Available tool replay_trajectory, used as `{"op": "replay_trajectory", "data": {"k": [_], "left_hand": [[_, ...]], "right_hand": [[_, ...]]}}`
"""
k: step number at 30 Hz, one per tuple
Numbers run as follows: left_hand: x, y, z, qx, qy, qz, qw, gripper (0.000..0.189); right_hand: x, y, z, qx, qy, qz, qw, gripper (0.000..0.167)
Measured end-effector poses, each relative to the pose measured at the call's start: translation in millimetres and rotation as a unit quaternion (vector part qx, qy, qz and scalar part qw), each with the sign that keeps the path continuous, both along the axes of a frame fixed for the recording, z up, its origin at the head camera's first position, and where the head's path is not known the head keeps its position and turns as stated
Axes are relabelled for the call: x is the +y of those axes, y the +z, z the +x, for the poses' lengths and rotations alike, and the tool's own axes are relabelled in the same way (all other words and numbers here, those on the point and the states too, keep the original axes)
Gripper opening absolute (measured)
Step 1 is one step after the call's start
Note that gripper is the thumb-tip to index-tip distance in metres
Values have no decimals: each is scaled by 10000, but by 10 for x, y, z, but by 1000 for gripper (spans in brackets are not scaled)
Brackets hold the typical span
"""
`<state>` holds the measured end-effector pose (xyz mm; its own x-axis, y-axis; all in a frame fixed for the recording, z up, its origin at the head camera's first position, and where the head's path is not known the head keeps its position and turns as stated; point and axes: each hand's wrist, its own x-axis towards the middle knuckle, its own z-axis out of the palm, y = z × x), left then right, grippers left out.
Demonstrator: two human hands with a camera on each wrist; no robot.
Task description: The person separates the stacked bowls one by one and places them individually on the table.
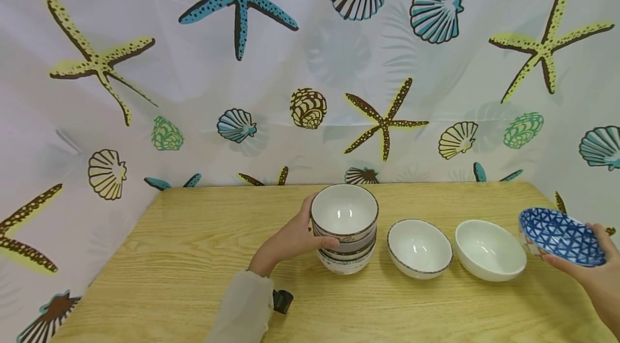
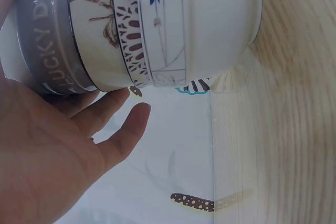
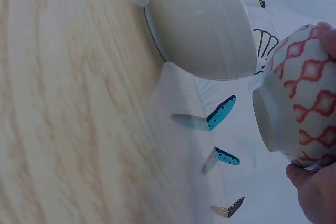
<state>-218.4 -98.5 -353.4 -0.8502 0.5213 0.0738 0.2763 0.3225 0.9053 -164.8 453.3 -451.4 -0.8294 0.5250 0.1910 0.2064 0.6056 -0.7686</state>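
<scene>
A stack of bowls rises from the wooden table left of two single bowls. My left hand grips its upper part from the left, thumb across the front. Close up in the left wrist view, my left hand reaches round a grey bowl lettered "LUCKY DAY", with patterned bowls below it. At the far right, my right hand holds a patterned bowl tilted above the table, blue lattice inside. Red diamonds cover this bowl's outside in the right wrist view; thumb and fingers pinch its rim.
A white bowl with a dark rim stands right of the stack. Beside it is a plain white bowl, close to the held one. Behind the wooden table hangs a white cloth printed with starfish and shells.
</scene>
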Motion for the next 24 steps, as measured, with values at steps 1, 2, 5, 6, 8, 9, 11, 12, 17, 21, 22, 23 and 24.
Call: {"op": "replay_trajectory", "data": {"k": [1, 2, 5, 6, 8, 9, 11, 12, 17, 21, 22, 23, 24], "left_hand": [[0, 0, 0, -4, -10, 7, 10000, 116], [0, 0, 0, -3, -13, 9, 10000, 117], [0, -4, -2, 3, -20, -5, 10000, 117], [0, -6, -3, 15, -17, -19, 10000, 118], [0, -11, -3, 25, -4, -47, 10000, 118], [0, -14, -4, 28, -3, -52, 10000, 117], [-1, -19, -5, 34, 8, -63, 10000, 117], [0, -20, -5, 42, 7, -66, 10000, 117], [4, -20, -7, 59, -2, -79, 10000, 117], [1, -15, -10, 64, 27, -109, 9999, 118], [0, -13, -10, 66, 31, -110, 9999, 118], [-1, -10, -11, 74, 34, -122, 9999, 119], [-1, -9, -11, 81, 34, -129, 9999, 119]], "right_hand": [[-8, 9, 13, 2, 1, 16, 10000, 110], [-29, 25, 35, -23, -12, 39, 10000, 109], [-145, 133, 114, -149, -39, 38, 9999, 108], [-197, 191, 143, -192, -46, 17, 9998, 106], [-293, 291, 198, -225, 5, -53, 9997, 102], [-312, 305, 211, -226, 26, -1, 9997, 100], [-316, 310, 224, -249, 91, -22, 9996, 98], [-275, 261, 211, -175, 137, 52, 9997, 97], [-208, 188, 206, -122, 194, -14, 9997, 100], [-343, 317, 272, -347, -24, 6, 9994, 103], [-399, 383, 295, -489, -133, -20, 9987, 104], [-419, 404, 301, -623, -246, -10, 9978, 106], [-429, 419, 302, -759, -362, 32, 9965, 107]]}}
